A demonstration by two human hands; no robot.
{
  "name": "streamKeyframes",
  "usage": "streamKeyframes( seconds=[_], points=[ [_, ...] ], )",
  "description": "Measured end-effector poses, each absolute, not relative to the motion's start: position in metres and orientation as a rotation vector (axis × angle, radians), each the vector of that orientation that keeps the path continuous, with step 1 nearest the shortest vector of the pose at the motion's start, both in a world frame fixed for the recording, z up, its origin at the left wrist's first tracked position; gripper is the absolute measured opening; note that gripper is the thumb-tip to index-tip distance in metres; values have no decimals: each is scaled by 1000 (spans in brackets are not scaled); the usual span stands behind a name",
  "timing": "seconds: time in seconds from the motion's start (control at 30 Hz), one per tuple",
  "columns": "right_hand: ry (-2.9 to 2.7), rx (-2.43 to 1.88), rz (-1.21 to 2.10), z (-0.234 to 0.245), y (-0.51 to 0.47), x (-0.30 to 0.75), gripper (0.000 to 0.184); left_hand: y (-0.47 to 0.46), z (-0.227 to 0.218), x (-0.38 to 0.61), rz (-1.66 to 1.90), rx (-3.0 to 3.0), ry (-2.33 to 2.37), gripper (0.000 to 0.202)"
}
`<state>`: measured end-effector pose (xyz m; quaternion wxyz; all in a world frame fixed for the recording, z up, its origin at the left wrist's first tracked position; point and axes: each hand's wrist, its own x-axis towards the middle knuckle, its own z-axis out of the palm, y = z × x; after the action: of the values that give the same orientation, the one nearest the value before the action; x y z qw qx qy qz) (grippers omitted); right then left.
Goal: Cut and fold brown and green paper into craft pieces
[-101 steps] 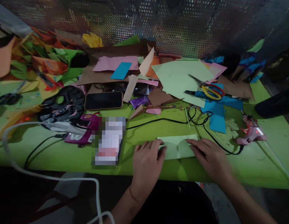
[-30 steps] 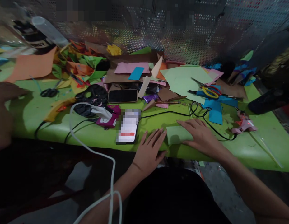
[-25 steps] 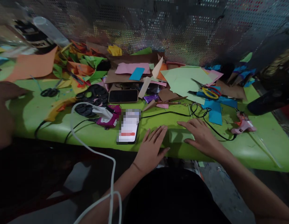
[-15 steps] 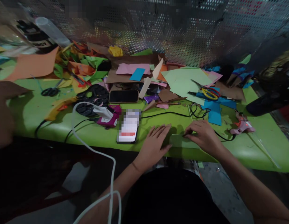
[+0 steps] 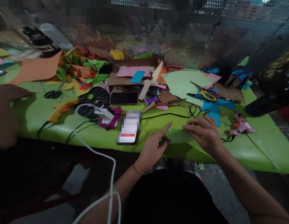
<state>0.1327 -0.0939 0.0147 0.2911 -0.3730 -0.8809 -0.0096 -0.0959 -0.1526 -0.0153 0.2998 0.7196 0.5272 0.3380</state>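
Note:
A pale green piece of paper (image 5: 179,136) lies at the front of the table, between my two hands. My left hand (image 5: 155,146) is at its left end, index finger stretched out along the table, the other fingers bent and the thumb apart from the index finger. Over at the paper's right side, my right hand (image 5: 205,132) has its thumb and fingertips pinched together at the upper edge. The exact contact there is too small and dim to make out. A phone with a lit screen (image 5: 129,127) lies left of my left hand.
Beyond my hands run a black cable (image 5: 163,115), scissors (image 5: 208,93) and another phone (image 5: 124,98). A pink glue gun (image 5: 242,127) sits right, a yellow tool (image 5: 62,110) left. Coloured paper (image 5: 186,81) lines the back. Another person's arm (image 5: 5,115) reaches in at left.
My left hand has gone from flat, outstretched fingers to a pointing index finger with the others bent. My right hand has shifted slightly up and away, its pinch now at the paper's upper edge.

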Motion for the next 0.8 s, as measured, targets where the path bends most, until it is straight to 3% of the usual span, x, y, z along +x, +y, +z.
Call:
streamKeyframes(
  seconds=[0.33,0.53,0.73,0.8],
  points=[
    [-2287,-810,0,16,-103,133,24,-156,-12,-95,906,1764,1397,45],
    [-2207,-786,213,12,-112,140,24,-155,-8,-104,876,2086,1612,67],
    [-2124,-939,362,-10,-123,159,21,-158,-2,-118,612,2323,1349,48],
    [-2128,-1002,412,-20,-126,166,20,-161,-5,-118,480,2404,1229,57]
  ],
)
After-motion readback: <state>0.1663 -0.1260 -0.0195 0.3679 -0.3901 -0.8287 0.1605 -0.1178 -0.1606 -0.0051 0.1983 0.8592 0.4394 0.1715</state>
